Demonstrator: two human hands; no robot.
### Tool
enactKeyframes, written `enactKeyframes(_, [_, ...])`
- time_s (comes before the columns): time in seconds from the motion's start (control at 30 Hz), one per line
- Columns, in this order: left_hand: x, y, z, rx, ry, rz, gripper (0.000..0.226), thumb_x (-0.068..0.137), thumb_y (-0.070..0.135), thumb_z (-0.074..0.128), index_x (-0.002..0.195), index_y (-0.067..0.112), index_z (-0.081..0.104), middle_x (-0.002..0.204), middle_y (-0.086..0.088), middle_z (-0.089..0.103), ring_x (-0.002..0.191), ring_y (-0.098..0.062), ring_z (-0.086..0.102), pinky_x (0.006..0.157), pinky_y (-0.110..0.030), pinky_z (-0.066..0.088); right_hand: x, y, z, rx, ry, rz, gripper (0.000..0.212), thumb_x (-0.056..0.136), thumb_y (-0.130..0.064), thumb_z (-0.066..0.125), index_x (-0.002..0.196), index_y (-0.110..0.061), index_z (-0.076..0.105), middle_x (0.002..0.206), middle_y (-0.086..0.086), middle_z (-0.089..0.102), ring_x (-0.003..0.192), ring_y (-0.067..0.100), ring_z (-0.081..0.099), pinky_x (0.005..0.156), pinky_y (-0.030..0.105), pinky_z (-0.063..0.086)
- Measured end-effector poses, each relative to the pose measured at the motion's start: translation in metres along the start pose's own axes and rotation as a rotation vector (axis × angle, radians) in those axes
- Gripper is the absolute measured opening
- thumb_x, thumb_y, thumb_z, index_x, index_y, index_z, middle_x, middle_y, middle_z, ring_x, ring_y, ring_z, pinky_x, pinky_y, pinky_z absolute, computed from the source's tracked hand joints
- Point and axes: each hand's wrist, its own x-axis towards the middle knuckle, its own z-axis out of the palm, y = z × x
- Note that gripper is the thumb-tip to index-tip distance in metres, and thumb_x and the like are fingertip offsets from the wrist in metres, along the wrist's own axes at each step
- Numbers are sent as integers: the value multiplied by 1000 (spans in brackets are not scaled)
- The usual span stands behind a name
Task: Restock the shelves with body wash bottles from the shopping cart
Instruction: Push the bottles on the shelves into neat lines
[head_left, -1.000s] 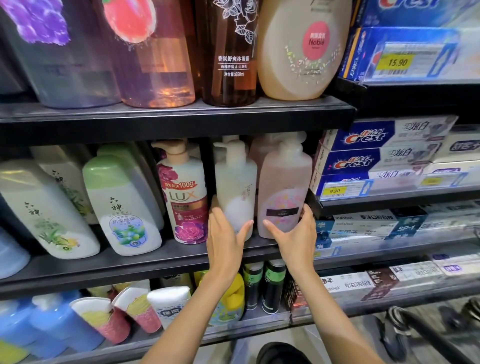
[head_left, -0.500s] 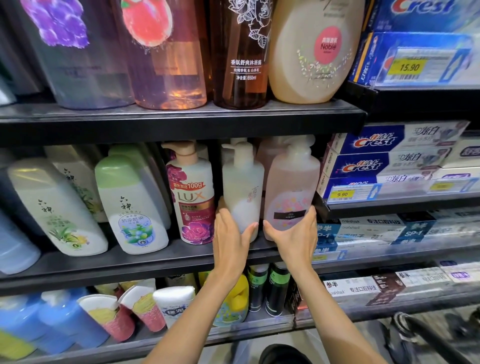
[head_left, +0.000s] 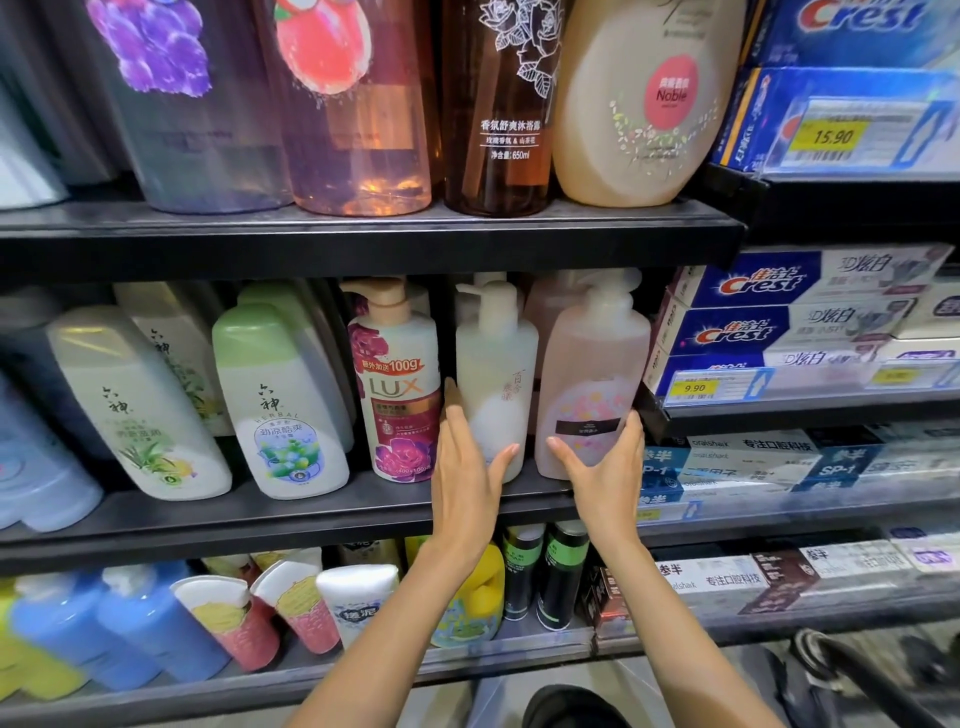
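Blue Crest toothpaste boxes are stacked at the right, with a yellow 9.90 price tag on the rail below them. Higher up, a 15.90 tag fronts more Crest boxes. Beneath lie blue-and-white oral-care cartons. On the bottom level, two dark tubes with green bands stand upright beside tilted pink-and-yellow tubes.

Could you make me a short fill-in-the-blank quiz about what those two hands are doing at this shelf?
1. The left hand touches the ____ pump bottle.
2. The right hand cups the pale ____ pump bottle.
3. Left of both stands a bottle branded ____.
4. The yellow tag under the Crest boxes reads ____.

Missing words: white; pink; LUX; 9.90
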Motion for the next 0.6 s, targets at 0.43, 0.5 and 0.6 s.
enactKeyframes(0.43, [6, 1, -2, 29, -13, 37, 53, 90, 30, 63, 118, -9, 41, 104, -18, 47, 96, -31, 49, 81, -40, 45, -1, -2, 0, 80, -5, -37, 100, 76, -34, 77, 151, -10, 15, 155, 9, 25, 143, 19, 22, 109, 22, 19])
enactKeyframes(0.5, [5, -1, -1, 14, -10, 40, 45, 90, 28, 63, 110, -6, 42, 101, -16, 46, 93, -29, 48, 80, -38, 45, -2, -3, 1, 85, 6, -40, 100, 76, -35, 77, 151, -10, 15, 155, 8, 25, 142, 18, 22, 108, 20, 19])
enactKeyframes(0.6, [6, -2, -1, -9, 5, 35, 37, 89, 27, 65, 100, 2, 41, 95, -9, 42, 89, -25, 46, 75, -30, 40, -4, -3, 2, 91, 17, -48, 100, 76, -36, 77, 151, -11, 16, 154, 8, 27, 142, 18, 24, 108, 21, 20])
